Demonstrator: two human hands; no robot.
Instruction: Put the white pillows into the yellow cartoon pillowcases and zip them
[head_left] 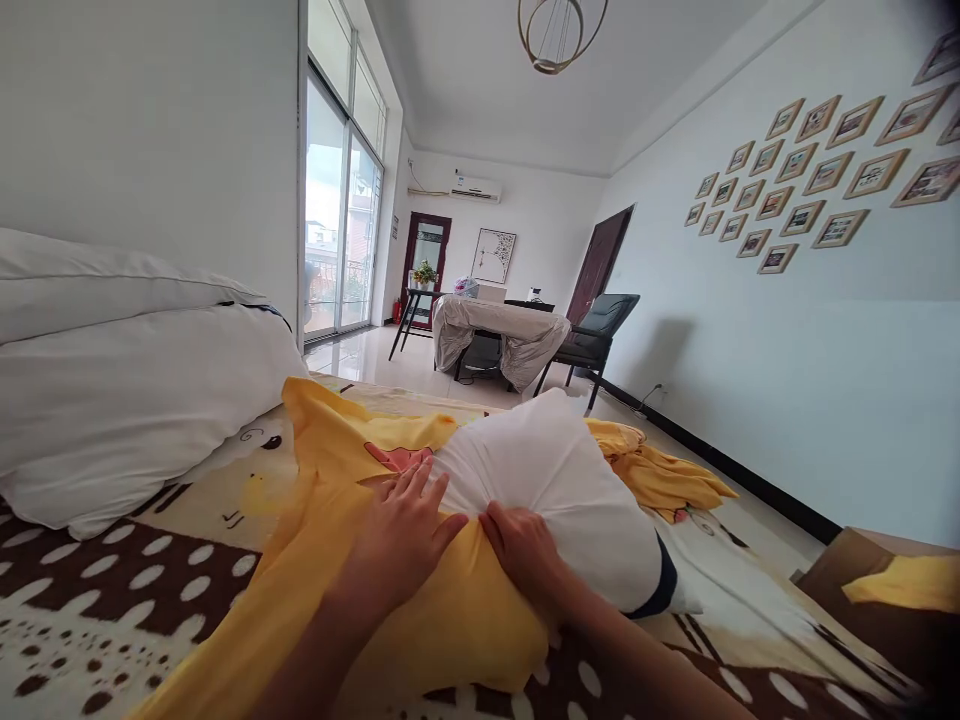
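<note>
Patterned sheet (217,545) beneath white pillow (562,480) and yellow cover (450,610).
Right grip (521,540), nearer the pillow, pinches the cover's edge; pillow spreads ahead and rightward (long axis unclear). Left grip (409,510) rests unclenched alongside.

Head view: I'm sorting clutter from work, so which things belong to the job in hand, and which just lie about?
In use: yellow cover, navy-edged white pillow, left hand, right hand.

Seemingly just lying about: white bedding at left, yellow bundle beyond the pillow, cardboard box.
</note>
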